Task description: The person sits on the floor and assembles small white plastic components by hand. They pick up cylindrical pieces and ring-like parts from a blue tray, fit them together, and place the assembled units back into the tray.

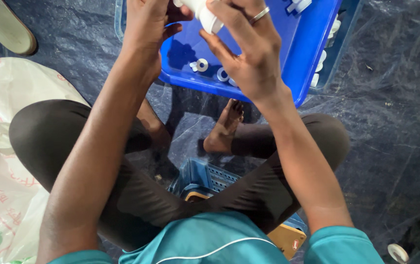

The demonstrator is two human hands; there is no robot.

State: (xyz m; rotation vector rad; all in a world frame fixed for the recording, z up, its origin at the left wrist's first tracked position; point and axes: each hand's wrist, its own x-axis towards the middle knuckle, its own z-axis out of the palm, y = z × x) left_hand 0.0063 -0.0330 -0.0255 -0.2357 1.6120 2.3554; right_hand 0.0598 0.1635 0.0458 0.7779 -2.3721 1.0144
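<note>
I sit cross-legged on a dark marbled stone floor (396,146) with pale veins. Glossy surface, soft reflections. A crumpled white plastic sack (4,161) lies at my left. A beige sandal (4,27) rests at upper left.

The tray (312,44) is bright blue, the fittings (201,65) in it white. The floor (396,146) is dark marbled blue-grey. The shirt (210,242) is teal with a white line; the bag (4,195) white with red print.
</note>
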